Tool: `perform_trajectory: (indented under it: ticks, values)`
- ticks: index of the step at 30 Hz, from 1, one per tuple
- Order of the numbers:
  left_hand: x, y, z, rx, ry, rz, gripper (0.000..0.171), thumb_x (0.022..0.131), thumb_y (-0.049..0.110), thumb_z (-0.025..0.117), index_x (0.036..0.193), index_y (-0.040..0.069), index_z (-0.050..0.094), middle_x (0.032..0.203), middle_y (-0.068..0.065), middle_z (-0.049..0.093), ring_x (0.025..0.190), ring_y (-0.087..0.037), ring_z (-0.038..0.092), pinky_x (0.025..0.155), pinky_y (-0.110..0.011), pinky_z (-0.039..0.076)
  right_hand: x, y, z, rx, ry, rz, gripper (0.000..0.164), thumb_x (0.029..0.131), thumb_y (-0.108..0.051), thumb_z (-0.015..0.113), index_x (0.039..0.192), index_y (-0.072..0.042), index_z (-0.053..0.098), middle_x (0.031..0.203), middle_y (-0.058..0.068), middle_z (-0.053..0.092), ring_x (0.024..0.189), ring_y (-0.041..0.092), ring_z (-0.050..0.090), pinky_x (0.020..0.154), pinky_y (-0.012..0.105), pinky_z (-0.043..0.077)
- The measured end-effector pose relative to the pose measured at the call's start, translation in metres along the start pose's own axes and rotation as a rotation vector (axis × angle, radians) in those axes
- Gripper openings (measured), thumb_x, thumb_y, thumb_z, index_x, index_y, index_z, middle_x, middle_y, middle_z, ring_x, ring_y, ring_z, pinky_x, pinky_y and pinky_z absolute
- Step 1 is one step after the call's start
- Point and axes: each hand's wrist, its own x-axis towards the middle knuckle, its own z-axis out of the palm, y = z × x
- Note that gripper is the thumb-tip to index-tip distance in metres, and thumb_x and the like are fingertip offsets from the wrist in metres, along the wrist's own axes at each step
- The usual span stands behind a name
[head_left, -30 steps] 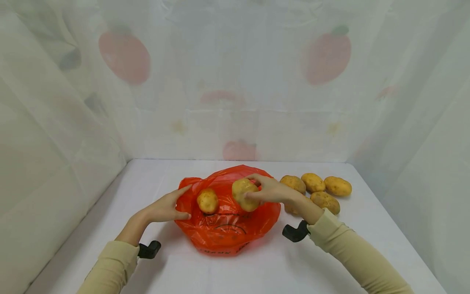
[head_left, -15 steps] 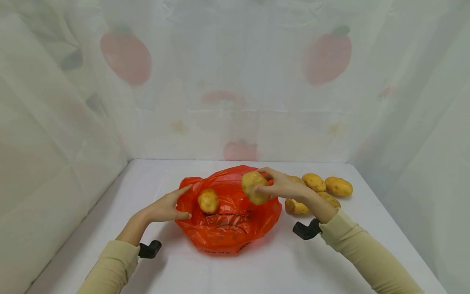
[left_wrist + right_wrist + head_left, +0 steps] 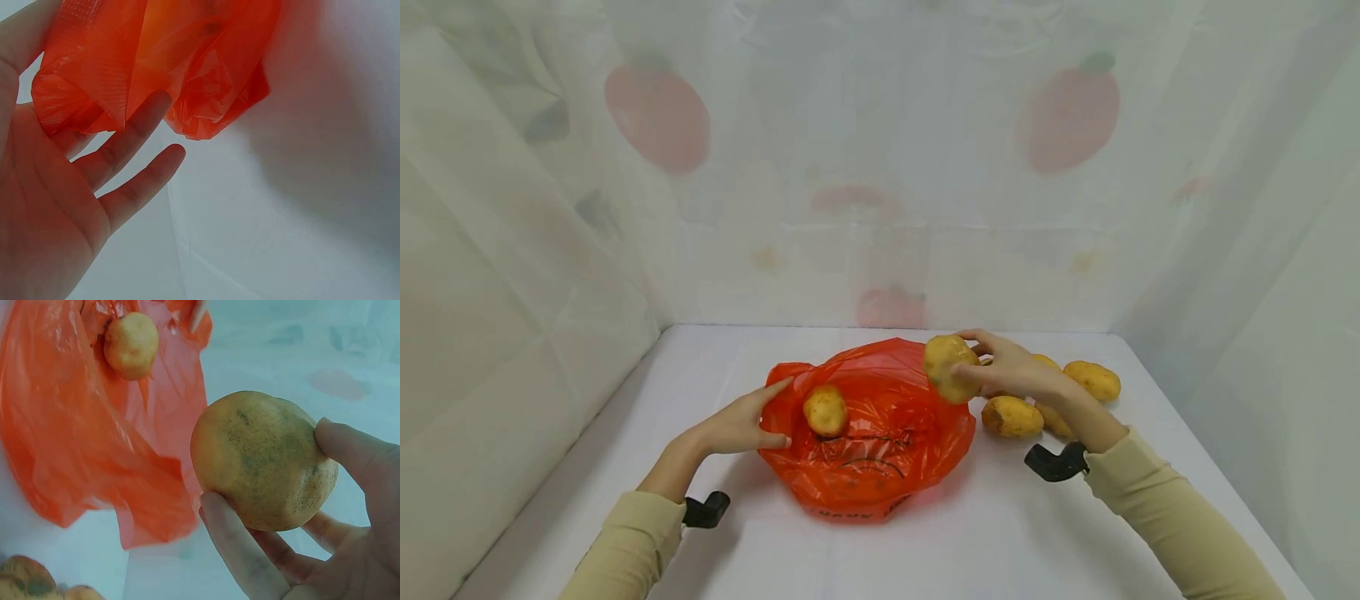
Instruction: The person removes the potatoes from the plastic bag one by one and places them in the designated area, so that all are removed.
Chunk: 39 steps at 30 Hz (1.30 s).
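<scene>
A red plastic bag [image 3: 865,475] lies with its mouth spread on the white table, a potato [image 3: 825,411] inside at its left. At the bag's left edge, my left hand [image 3: 737,423] touches the plastic with spread, fairly straight fingers. The left wrist view shows the fingers [image 3: 134,134] against the red film, some fingertips hidden by it. My right hand [image 3: 1011,367] pinches another potato [image 3: 951,369] between thumb and fingers, raised over the bag's right rim. In the right wrist view this held potato [image 3: 262,459] shows dark blemishes on its skin.
Several loose potatoes lie right of the bag, partly hidden by my right hand and forearm; one potato [image 3: 1012,417] is near the bag and another potato [image 3: 1092,381] farther right. Pale printed curtains [image 3: 880,275] close off the back and both sides of the table [image 3: 880,558].
My right hand has moved right and slightly up with its potato, from above the bag's middle to its right rim. The left hand and the potato in the bag have stayed put.
</scene>
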Motion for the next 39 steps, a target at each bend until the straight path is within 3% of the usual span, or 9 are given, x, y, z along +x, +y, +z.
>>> perform_trajectory:
  ticks: [7, 12, 20, 26, 39]
  values:
    - [-0.001, 0.002, 0.0, -0.013, -0.005, -0.014, 0.088, 0.077, 0.029, 0.073, 0.146, 0.01, 0.023, 0.145, -0.016, 0.033, 0.129, -0.035, 0.034, 0.1, -0.055, 0.035, -0.011, 0.007, -0.017, 0.002, 0.028, 0.004, 0.066, 0.085, -0.038, 0.064, 0.14, -0.018, 0.033, 0.127, 0.019, 0.043, 0.086, 0.023, 0.063, 0.074, 0.035, 0.055]
    - [0.0, 0.0, 0.0, -0.01, -0.003, -0.015, 0.089, 0.076, 0.031, 0.073, 0.147, 0.011, 0.023, 0.144, -0.015, 0.033, 0.129, -0.035, 0.035, 0.1, -0.055, 0.035, -0.02, 0.016, -0.032, 0.007, 0.036, 0.023, 0.065, 0.086, -0.041, 0.062, 0.14, -0.021, 0.031, 0.126, 0.018, 0.044, 0.084, 0.025, 0.062, 0.069, 0.033, 0.053]
    - [-0.001, -0.001, 0.0, -0.013, -0.002, -0.018, 0.088, 0.077, 0.029, 0.073, 0.147, 0.011, 0.022, 0.145, -0.015, 0.033, 0.129, -0.035, 0.035, 0.1, -0.055, 0.036, -0.034, 0.03, -0.05, 0.086, 0.045, 0.034, 0.07, 0.09, -0.036, 0.058, 0.145, -0.015, 0.021, 0.138, 0.026, 0.028, 0.101, 0.03, 0.058, 0.081, 0.038, 0.053]
    - [-0.002, 0.0, 0.0, -0.015, 0.0, -0.022, 0.088, 0.077, 0.029, 0.073, 0.147, 0.01, 0.023, 0.144, -0.016, 0.033, 0.128, -0.035, 0.035, 0.099, -0.055, 0.036, -0.042, 0.046, -0.064, -0.02, 0.11, 0.038, 0.069, 0.09, -0.04, 0.056, 0.144, -0.014, 0.023, 0.134, 0.027, 0.035, 0.096, 0.028, 0.061, 0.079, 0.04, 0.053]
    - [-0.004, 0.0, 0.0, -0.007, 0.006, -0.027, 0.088, 0.077, 0.029, 0.073, 0.146, 0.01, 0.023, 0.144, -0.016, 0.033, 0.129, -0.036, 0.034, 0.099, -0.055, 0.035, -0.06, 0.079, -0.087, 0.076, 0.139, 0.06, 0.071, 0.094, -0.031, 0.051, 0.146, -0.003, 0.011, 0.133, 0.032, 0.03, 0.11, 0.034, 0.051, 0.082, 0.039, 0.053]
